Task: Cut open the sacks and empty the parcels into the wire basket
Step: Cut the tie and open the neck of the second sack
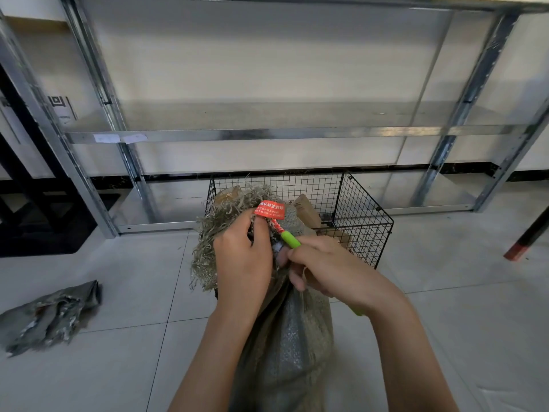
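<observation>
Both hands meet at the middle of the frame, close together on the bunched neck of a woven sack (285, 337); the left hand (242, 257) grips the gathered cloth just below its frayed, straw-like fringe, fingers curled round it; the right hand (329, 269) is wrapped round a green-handled cutter (290, 239), whose tip points up at the red-and-white tie under a red seal tag (269, 211) (the blade itself is hidden); the sack stands on the tiled floor (445, 263) at lower centre, its top in front of the black wire basket (361, 209); brown cardboard parcels (306, 211) lie inside the basket; a crumpled grey sack (50, 316) lies at lower left; metal shelving (267, 134) fills the upper frame
</observation>
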